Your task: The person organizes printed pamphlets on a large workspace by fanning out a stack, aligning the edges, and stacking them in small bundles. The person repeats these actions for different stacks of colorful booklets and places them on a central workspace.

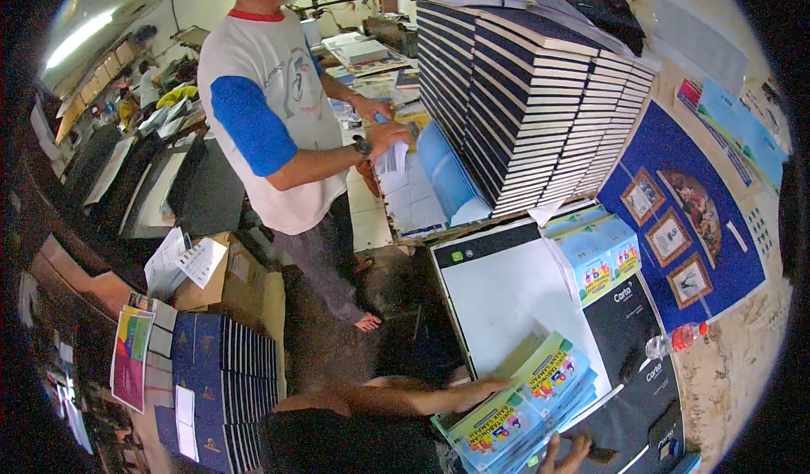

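Head view: right hand beside booklets, partly cropped

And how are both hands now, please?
Left hand: against green-and-blue rectangular paper booklets; grip unclear.
Right hand: beside their near edge; grip unclear.

Left hand, right hand: low in frame, right of centre.
Left forearm roughly level, fingers pointing right; right hand at bottom edge, fingers apart. Grips unclear.
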`<act>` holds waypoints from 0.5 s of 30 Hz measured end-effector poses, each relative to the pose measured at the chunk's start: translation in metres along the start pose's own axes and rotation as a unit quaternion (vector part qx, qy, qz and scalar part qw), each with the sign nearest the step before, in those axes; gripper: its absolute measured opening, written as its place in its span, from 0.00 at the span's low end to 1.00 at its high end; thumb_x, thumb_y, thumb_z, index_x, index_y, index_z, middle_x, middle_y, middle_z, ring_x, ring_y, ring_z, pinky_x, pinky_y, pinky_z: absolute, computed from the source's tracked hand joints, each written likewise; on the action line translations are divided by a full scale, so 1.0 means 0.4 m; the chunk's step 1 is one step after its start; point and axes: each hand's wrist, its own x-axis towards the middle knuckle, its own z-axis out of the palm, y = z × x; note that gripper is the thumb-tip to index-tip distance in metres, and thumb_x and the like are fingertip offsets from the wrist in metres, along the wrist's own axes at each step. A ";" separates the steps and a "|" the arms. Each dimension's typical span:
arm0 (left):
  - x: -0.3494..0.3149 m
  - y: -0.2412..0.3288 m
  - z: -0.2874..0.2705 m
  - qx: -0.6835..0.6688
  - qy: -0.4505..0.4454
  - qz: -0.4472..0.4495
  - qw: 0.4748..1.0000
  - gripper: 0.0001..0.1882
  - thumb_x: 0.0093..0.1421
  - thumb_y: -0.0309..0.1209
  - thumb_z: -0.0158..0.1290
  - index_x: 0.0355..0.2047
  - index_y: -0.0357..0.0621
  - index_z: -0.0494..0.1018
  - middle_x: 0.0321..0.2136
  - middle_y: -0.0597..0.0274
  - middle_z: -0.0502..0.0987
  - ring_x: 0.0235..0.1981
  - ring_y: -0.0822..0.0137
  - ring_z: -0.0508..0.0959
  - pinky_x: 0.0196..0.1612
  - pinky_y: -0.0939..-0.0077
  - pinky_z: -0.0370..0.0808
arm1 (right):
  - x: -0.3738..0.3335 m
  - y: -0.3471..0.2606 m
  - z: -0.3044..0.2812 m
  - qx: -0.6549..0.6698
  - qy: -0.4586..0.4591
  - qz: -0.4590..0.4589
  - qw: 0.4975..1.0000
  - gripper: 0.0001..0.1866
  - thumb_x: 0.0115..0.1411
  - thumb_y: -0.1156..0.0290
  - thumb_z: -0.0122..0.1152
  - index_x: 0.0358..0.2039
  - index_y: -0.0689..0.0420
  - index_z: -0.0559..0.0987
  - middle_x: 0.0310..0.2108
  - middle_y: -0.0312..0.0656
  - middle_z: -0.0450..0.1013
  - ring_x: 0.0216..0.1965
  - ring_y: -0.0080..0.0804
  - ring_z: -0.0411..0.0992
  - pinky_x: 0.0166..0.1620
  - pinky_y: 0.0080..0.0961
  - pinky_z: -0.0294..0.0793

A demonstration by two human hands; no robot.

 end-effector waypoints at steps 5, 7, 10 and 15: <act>-0.011 0.004 0.012 -0.027 0.011 -0.003 1.000 0.32 0.70 0.59 0.44 0.56 0.43 0.74 0.45 0.60 0.81 0.40 0.69 0.82 0.43 0.74 0.81 | 0.028 -0.078 0.110 -0.063 0.067 -0.073 0.993 0.37 0.60 0.51 0.66 0.60 0.67 0.70 0.59 0.66 0.63 0.59 0.66 0.62 0.59 0.58 0.62; -0.020 0.014 0.015 0.015 0.034 -0.005 0.999 0.33 0.69 0.60 0.44 0.56 0.44 0.75 0.45 0.60 0.81 0.40 0.69 0.82 0.43 0.73 0.81 | 0.027 -0.097 0.116 -0.081 0.041 -0.023 0.996 0.36 0.61 0.49 0.64 0.58 0.66 0.71 0.60 0.66 0.62 0.59 0.67 0.61 0.59 0.61 0.62; -0.006 -0.011 -0.003 0.033 0.044 -0.029 0.998 0.33 0.69 0.60 0.44 0.56 0.44 0.75 0.46 0.61 0.81 0.41 0.70 0.81 0.43 0.73 0.81 | 0.025 -0.102 0.116 -0.128 0.033 -0.023 0.991 0.36 0.61 0.47 0.62 0.59 0.65 0.71 0.64 0.60 0.61 0.62 0.68 0.59 0.61 0.63 0.59; 0.031 -0.053 -0.014 0.035 0.070 -0.011 0.997 0.33 0.70 0.59 0.42 0.55 0.43 0.76 0.44 0.58 0.82 0.40 0.67 0.82 0.45 0.68 0.81 | 0.053 -0.113 0.141 -0.131 0.066 -0.004 0.989 0.26 0.62 0.55 0.63 0.48 0.68 0.77 0.65 0.62 0.61 0.62 0.61 0.62 0.65 0.58 0.58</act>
